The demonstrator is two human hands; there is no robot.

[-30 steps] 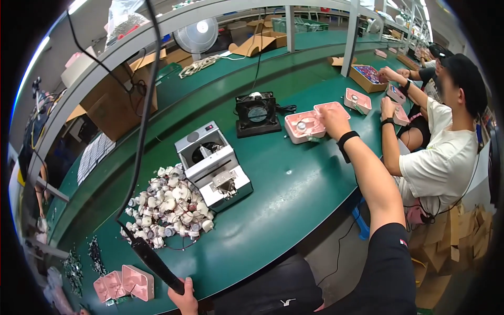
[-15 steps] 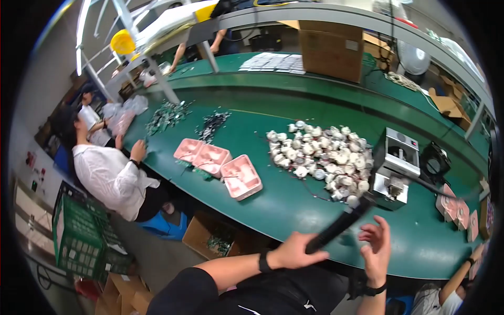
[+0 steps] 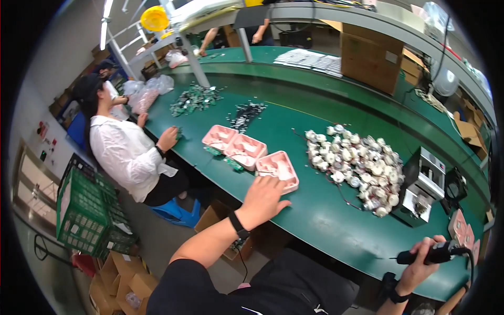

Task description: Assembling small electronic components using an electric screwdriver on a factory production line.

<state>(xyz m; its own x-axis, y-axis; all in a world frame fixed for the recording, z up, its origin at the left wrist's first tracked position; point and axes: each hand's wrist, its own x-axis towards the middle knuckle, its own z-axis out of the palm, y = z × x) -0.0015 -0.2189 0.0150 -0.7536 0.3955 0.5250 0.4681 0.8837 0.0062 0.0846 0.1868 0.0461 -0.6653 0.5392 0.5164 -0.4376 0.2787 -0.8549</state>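
Note:
My left hand (image 3: 262, 200) reaches to the nearest pink plastic shell (image 3: 281, 162), its fingers stretched over the near edge and the thumb apart. Two more pink shells (image 3: 250, 150) lie just beyond it to the left, with small green circuit boards (image 3: 232, 164) and thin wires at their edge. At the right, my right hand (image 3: 419, 269) is closed around a black electric screwdriver (image 3: 439, 253). Its thin bit points left above the bench edge, and a cable runs off its back end.
White small motors (image 3: 362, 163) with wires form a heap beside a silver-and-black machine (image 3: 424, 184). Pink parts (image 3: 461, 230) stand at the far right. Loose circuit boards (image 3: 195, 100) lie further left on the green bench (image 3: 325, 226). A co-worker in white (image 3: 123, 152) sits at the left.
My left hand has let go of the black screwdriver and moved left to the pink shell. My right hand, open before, now grips the screwdriver further right. The view has shifted.

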